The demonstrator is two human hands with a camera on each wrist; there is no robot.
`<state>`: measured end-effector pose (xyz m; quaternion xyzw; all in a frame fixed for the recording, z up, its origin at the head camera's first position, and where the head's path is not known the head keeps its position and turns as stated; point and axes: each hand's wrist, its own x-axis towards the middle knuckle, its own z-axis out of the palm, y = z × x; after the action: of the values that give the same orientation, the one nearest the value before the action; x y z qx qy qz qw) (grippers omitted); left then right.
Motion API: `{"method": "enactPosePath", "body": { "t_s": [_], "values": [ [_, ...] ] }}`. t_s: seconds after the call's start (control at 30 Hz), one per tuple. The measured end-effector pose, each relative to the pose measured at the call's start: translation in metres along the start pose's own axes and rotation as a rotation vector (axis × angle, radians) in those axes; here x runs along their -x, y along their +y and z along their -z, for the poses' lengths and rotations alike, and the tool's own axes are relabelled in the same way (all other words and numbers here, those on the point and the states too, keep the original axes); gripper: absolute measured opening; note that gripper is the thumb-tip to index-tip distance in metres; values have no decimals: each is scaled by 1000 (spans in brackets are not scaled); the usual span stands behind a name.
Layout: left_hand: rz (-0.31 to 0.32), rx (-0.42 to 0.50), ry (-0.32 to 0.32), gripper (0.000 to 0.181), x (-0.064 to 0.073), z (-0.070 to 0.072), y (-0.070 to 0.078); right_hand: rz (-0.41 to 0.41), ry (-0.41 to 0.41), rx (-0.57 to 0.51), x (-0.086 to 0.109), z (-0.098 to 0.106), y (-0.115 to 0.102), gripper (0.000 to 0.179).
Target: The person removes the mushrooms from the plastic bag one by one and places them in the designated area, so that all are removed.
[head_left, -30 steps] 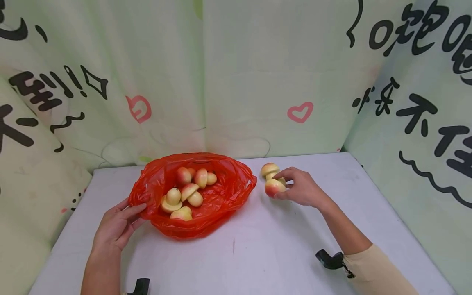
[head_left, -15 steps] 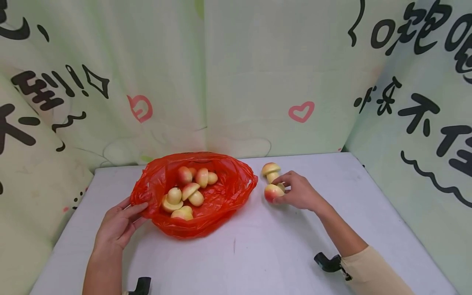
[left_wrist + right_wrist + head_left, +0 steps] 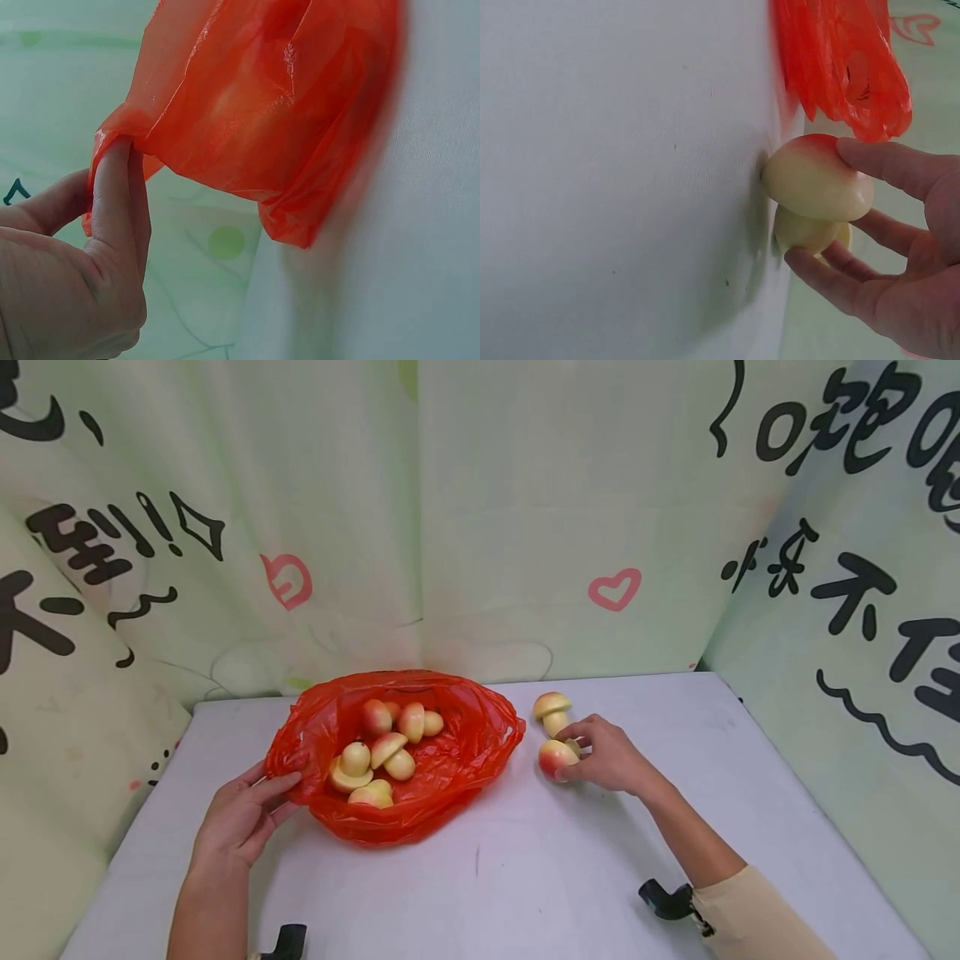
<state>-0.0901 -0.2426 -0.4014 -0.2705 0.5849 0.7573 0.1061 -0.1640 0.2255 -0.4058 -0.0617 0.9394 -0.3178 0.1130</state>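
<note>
A red plastic bag (image 3: 352, 831) lies open-mouthed on the table with several toy mushrooms (image 3: 375, 718) inside, cream with reddish caps. At its left side my left hand (image 3: 231, 827) pinches the rim between thumb and fingers; the left wrist view shows the thin film (image 3: 240, 127) caught in that grip. Right of the bag, my right hand (image 3: 615, 758) holds a red-and-cream mushroom (image 3: 553, 760) by thumb and fingertips. In the right wrist view this mushroom (image 3: 817, 180) is close to the tabletop, cap and stem both visible. Just behind it stands another mushroom (image 3: 553, 705), partly yellow-capped.
The white table (image 3: 465, 902) is bounded by pale green curtains (image 3: 510, 527) with black lettering and pink hearts. Black camera mounts (image 3: 666, 900) stick out at the wrists. The bag's handle loop (image 3: 877, 105) hangs near the right hand in the right wrist view.
My right hand has shifted slightly nearer to me with its mushroom, opening a view of the rear mushroom's stem. The left hand keeps its grip on the bag.
</note>
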Motion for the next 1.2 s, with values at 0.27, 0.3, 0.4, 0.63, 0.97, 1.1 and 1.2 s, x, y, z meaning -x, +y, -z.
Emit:
{"method": "enactPosePath", "body": {
  "t_s": [0.27,0.3,0.4,0.63,0.97,1.1,1.2],
  "values": [
    [-3,-3,-1,83,0,0,0,-5,1,-12,-1,-2,2,56],
    [-2,-2,-1,83,-1,0,0,-8,1,-16,-1,-2,2,56],
    [-1,3,0,84,-1,0,0,-10,1,-27,-1,-2,3,57],
    [2,19,5,84,-1,0,1,-12,-2,-48,-3,-2,5,55],
    [-3,1,-8,82,-2,0,-1,-8,-4,-48,-2,-1,5,56],
    [-1,-1,-8,82,-2,0,-1,-1,0,-50,-2,-1,5,58],
    [-5,-2,-10,82,-2,0,0,7,4,-50,-2,0,7,59]
  ]
}}
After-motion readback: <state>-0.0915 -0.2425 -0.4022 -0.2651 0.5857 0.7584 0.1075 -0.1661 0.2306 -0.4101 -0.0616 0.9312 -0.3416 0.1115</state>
